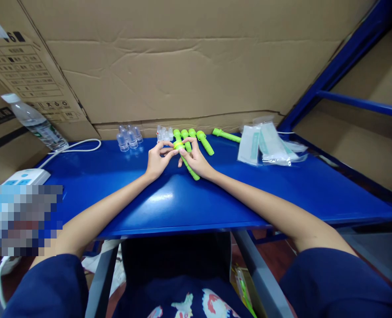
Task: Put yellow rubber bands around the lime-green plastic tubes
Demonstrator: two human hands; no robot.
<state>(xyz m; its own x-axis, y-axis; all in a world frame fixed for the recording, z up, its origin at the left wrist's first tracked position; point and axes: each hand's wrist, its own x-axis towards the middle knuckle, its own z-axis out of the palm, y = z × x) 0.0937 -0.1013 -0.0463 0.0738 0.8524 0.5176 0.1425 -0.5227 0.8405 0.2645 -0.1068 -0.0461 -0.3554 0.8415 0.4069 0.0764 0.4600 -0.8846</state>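
Observation:
Both hands hold a lime-green flashlight-shaped plastic stick (192,170) above the middle of the blue table. My left hand (159,160) is closed in a pinch at its wide head, where a yellow band shows. My right hand (199,162) is closed on the same stick just below the head, fingers curled around it. Just beyond the hands, several similar green sticks (205,143) lie side by side. Small clear plastic caps (164,132) stand behind my left hand, and another group of clear caps (132,140) is farther left.
At the right lie clear plastic packets (249,145) and one more green stick (227,134). A water bottle (39,126) leans against cardboard (182,66) at the left. A white power strip (30,176) with a cable sits nearer, beside a pixelated patch. A blue metal frame (361,101) bounds the right.

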